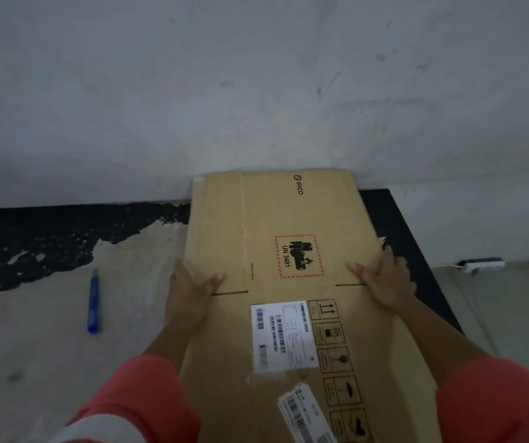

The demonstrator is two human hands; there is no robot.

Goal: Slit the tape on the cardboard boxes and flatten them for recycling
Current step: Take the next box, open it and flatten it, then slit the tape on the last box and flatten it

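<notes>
Flat box [288,219] runs lengthwise from me to the wall. L hand [192,282] & R hand [384,279] each grip a long edge of it, thumbs on top. Knife [94,302] lies left of box, nearer L hand.

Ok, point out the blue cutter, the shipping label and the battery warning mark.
blue cutter [94,305], head view, middle of handle.
shipping label [284,335], head view, centre of white sheet.
battery warning mark [299,256], head view, black symbol.

A flattened brown cardboard box [288,219] reached the grey wall [256,91], left hand [189,292] and right hand [384,282] gripped its side edges, thumbs on top, a blue plastic utility knife [94,302] lay apart on the worn beige-and-black desk [49,330]
</notes>
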